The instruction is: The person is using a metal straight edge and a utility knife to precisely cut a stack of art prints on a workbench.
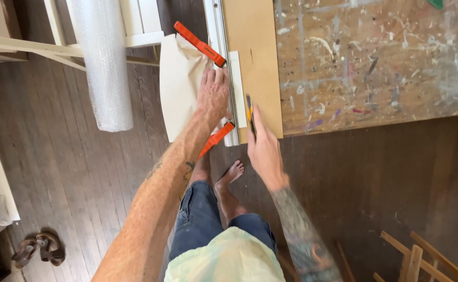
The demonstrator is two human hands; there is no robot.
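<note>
Pressing flat with open fingers, the left hand [213,96] holds the long silver metal ruler [225,62], which runs near-to-far. Just right, the right hand [263,149] grips a yellow-and-black knife [250,114] lying the same way.

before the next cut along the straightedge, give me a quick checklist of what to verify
1. Left hand pressing on the straightedge: ok.
2. Far clamp on the straightedge: ok, it sits across it.
3. Near clamp at the table edge: in place; tightness cannot tell.
4. Right hand gripping the knife: ok.
5. Blade against the straightedge: cannot tell, the knife looks slightly apart from it.
6. Bare foot under the table edge, near the cut line: not ok.
</note>
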